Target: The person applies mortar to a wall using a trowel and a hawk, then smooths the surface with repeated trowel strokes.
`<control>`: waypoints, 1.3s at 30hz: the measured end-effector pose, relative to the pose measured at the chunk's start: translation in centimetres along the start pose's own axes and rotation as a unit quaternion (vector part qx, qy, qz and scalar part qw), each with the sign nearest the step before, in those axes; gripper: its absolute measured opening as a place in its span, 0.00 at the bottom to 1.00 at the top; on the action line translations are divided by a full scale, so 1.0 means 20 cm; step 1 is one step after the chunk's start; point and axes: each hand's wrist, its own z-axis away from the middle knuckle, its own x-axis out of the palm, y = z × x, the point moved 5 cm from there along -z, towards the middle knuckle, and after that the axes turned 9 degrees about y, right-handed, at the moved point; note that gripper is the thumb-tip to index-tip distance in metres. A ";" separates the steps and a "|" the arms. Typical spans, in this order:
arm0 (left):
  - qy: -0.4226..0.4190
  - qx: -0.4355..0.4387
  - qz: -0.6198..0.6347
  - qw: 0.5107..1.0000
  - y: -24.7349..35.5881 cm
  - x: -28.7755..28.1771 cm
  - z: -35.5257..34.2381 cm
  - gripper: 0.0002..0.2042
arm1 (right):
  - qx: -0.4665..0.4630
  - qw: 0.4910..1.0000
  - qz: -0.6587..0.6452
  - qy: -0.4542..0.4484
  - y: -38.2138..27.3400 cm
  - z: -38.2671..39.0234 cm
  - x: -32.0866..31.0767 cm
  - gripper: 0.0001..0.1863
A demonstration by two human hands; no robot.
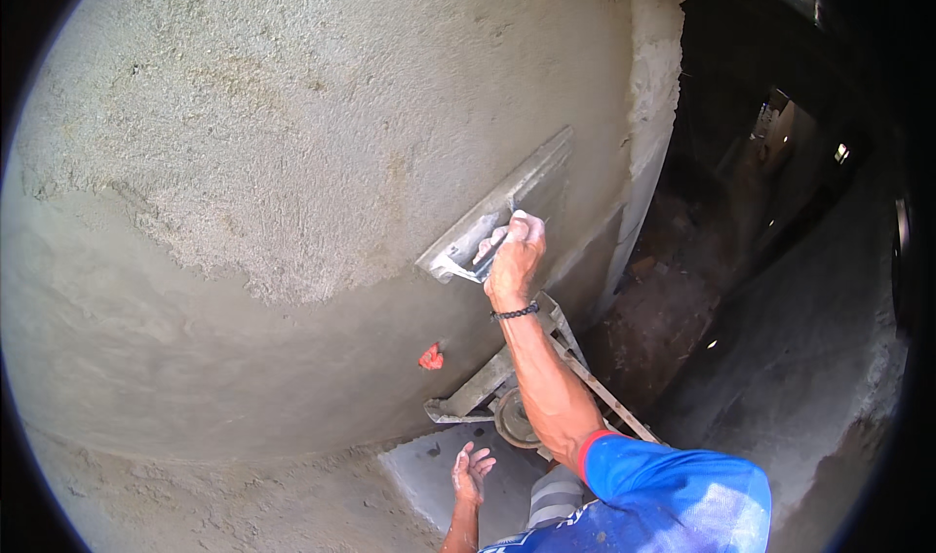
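Note:
My right hand (515, 249) is closed round the handle of a plastering trowel (541, 171). The trowel's long flat blade lies slanted against the grey wall (331, 368), near the wall's right edge. White, dried-looking mortar coats the fingers and part of the handle. Lower down, my left hand (472, 470) is held open in front of my body with its fingers apart, and nothing shows in it. Smooth, darker plaster covers the lower wall and the strip by the trowel. A rougher, paler layer (283, 134) spreads over the upper left.
A small red piece (431, 357) sticks out of the wall. Below my right forearm stands a wooden frame (478, 387) beside a round container (515, 418). A grey sheet (419, 470) lies near my left hand. The wall ends in a rough edge (655, 104) beside a dark passage.

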 end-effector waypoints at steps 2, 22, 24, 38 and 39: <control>0.001 0.001 -0.001 1.000 0.00 0.00 0.01 0.24 | -0.044 0.998 0.038 -0.032 -0.09 0.09 0.10 0.06; 0.045 -0.055 -0.057 0.996 -0.11 -0.14 0.06 0.23 | 0.246 0.949 0.076 0.184 0.42 -0.17 -1.10 0.16; 0.057 -0.074 -0.063 0.994 -0.16 -0.18 0.07 0.23 | 0.266 0.946 0.065 0.174 0.56 -0.39 -1.20 0.17; 0.064 -0.070 -0.073 0.993 -0.18 -0.28 0.04 0.28 | 0.171 0.984 -0.029 0.033 0.19 -0.28 -0.34 0.15; 0.062 -0.071 -0.084 0.992 -0.18 -0.27 0.04 0.29 | 0.152 0.988 -0.025 0.024 0.14 -0.24 -0.28 0.15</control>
